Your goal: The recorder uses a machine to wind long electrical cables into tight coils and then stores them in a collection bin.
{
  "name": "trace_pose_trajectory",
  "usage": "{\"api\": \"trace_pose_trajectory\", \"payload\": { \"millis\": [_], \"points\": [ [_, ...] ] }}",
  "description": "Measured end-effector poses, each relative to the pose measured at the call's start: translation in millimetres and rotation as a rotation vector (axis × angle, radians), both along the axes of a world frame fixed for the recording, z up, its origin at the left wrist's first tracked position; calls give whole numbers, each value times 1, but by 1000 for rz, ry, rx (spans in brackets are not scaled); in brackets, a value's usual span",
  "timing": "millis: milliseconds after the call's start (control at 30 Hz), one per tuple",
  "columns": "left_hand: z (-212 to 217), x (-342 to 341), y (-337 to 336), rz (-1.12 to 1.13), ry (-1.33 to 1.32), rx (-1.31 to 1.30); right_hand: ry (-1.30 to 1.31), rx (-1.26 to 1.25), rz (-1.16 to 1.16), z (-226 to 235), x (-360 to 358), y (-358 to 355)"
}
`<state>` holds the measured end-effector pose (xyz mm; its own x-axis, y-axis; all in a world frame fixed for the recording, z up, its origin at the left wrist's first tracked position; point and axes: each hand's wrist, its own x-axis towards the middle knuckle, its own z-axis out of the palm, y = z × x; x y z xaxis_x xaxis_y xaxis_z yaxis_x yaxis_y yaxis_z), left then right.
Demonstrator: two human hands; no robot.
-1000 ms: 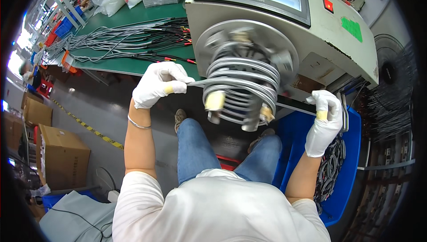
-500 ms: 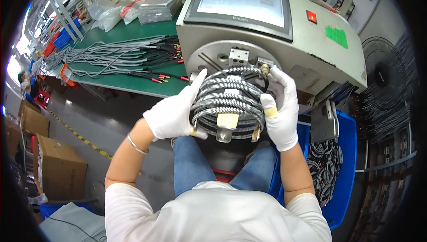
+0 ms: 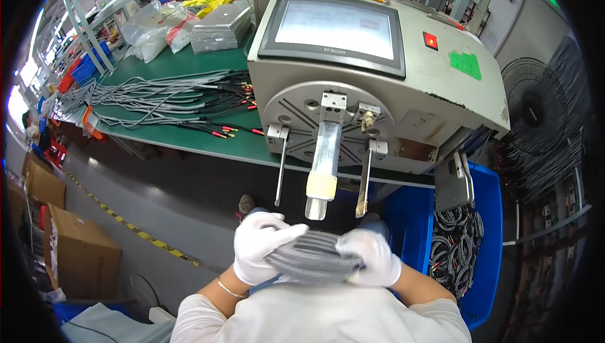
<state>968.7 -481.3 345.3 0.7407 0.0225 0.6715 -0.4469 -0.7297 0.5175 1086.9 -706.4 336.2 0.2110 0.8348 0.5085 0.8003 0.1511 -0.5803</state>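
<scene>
A coiled bundle of grey ribbed cable (image 3: 312, 256) is held close against my body, slightly blurred. My left hand (image 3: 261, 247), in a white glove, grips its left side. On its right side my gloved right hand (image 3: 372, 258) is closed round the coil. Ahead of both hands is the coil winding machine, whose round slotted metal disc (image 3: 324, 113) carries a central bar (image 3: 326, 147) with a yellow band and a thin metal post on either side. No cable is on these posts. Above the disc sits a lit screen (image 3: 337, 28).
On the green table (image 3: 220, 149) at left lie several grey cables (image 3: 170, 94) with red-tipped ends. A blue bin (image 3: 491, 242) of coiled cables stands at right, below a black fan (image 3: 534, 103). Cardboard boxes (image 3: 85, 245) stand on the floor at left.
The cable coil has come off the machine's posts and moved down toward my body in both hands. The bar and posts are now uncovered. The view has tilted slightly.
</scene>
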Motion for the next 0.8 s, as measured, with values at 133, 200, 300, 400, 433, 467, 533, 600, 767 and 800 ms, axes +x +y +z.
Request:
{"api": "trace_pose_trajectory", "payload": {
  "millis": [133, 200, 300, 400, 433, 467, 533, 600, 767, 800],
  "points": [
    [2, 8, -32, -270, 489, -50, -230, 82, -245, -1, 12, 5],
    [-15, 23, -53, -263, 507, -16, 60, -178, -259, 16, 5, -8],
    [-29, 41, -67, -324, 676, -49, 662, -671, -263, 30, 2, -30],
    [-35, 58, -76, -483, 974, -193, 1202, -844, -258, 30, 12, -61],
    [-38, 62, -78, -606, 1117, -274, 1214, -833, -281, 26, 14, -63],
    [-43, 65, -83, -735, 1270, -354, 987, -815, -246, 17, 16, -66],
    [-45, 71, -94, -890, 1431, -415, 522, -775, -182, 8, 26, -73],
    [-46, 76, -102, -779, 1486, -452, 576, -808, -192, 13, 30, -83],
    [-75, 65, -110, -681, 1009, -132, 405, -679, -424, 8, 77, -144],
    [-75, 65, -110, -689, 1004, -127, 357, -727, -734, 4, 94, -167]
  ]
}}
